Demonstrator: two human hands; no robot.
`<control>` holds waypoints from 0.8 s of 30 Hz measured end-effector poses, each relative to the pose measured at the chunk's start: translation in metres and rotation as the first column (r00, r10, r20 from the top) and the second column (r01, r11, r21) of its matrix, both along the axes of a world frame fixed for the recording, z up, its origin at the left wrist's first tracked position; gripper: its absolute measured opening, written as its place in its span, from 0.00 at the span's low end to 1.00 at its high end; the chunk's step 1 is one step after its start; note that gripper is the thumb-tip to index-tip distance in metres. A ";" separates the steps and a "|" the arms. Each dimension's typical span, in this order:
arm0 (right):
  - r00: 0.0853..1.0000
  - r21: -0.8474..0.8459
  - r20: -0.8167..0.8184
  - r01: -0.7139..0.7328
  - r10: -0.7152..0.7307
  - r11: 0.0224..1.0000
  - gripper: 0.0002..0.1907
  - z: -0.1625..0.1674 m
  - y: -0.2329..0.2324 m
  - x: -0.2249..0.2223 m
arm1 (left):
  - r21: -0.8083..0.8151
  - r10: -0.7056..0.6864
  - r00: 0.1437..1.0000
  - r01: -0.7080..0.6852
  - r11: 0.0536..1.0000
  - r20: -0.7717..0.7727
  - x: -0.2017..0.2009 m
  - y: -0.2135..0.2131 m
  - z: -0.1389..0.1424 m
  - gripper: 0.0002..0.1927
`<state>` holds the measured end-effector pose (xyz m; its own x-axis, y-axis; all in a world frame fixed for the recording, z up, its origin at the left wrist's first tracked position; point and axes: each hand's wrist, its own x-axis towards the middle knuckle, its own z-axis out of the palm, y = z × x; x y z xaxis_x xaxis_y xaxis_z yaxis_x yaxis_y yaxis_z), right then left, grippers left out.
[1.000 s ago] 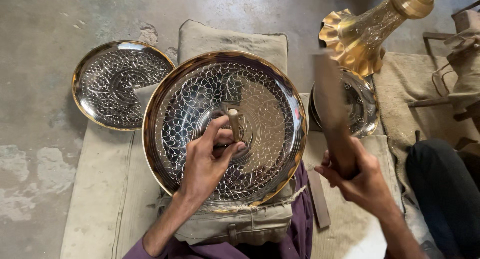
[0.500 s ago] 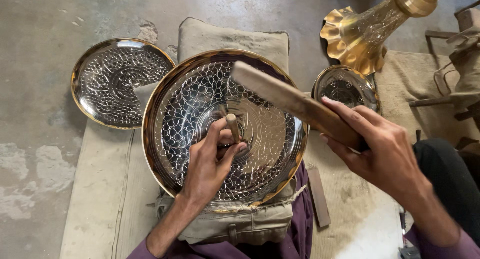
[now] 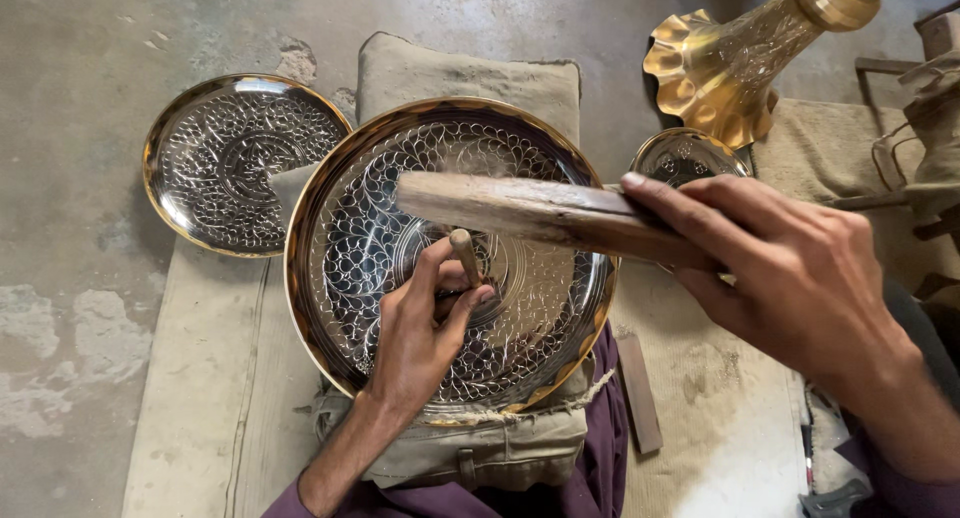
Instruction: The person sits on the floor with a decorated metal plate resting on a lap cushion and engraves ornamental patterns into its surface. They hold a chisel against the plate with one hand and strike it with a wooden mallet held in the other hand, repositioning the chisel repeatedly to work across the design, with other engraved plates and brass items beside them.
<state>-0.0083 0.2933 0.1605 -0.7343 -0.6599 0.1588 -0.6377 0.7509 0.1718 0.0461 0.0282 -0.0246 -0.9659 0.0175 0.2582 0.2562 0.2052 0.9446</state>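
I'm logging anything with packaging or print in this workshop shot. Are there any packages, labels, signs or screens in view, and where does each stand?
None in view: no package, label, sign or screen.
What is there: large engraved metal plate on a cushion at centre; smaller engraved plate at upper left; fluted brass vase at upper right.
Left hand holds a punch on the large plate; right hand holds a wooden mallet.

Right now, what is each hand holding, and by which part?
Left hand pinches a small punch around its lower shaft; right hand grips a wooden mallet by its near end.
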 end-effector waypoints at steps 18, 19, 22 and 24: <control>0.997 -0.002 -0.079 -0.025 0.024 1.000 0.31 0.015 -0.012 -0.008 | -0.042 0.033 0.999 -0.032 0.999 0.011 0.002 0.002 -0.009 0.30; 0.999 0.102 -0.002 0.035 -0.035 0.994 0.30 0.013 -0.010 -0.010 | -0.034 0.030 1.000 -0.030 0.999 0.004 0.002 0.003 -0.010 0.31; 0.986 0.234 0.096 0.112 -0.137 0.966 0.29 0.007 -0.005 -0.011 | -0.027 0.030 0.999 -0.031 0.999 -0.027 0.001 0.003 -0.011 0.29; 0.998 0.078 0.017 0.058 -0.060 0.995 0.28 0.005 -0.003 -0.009 | -0.023 0.028 0.999 -0.029 0.999 -0.014 0.001 0.003 -0.013 0.29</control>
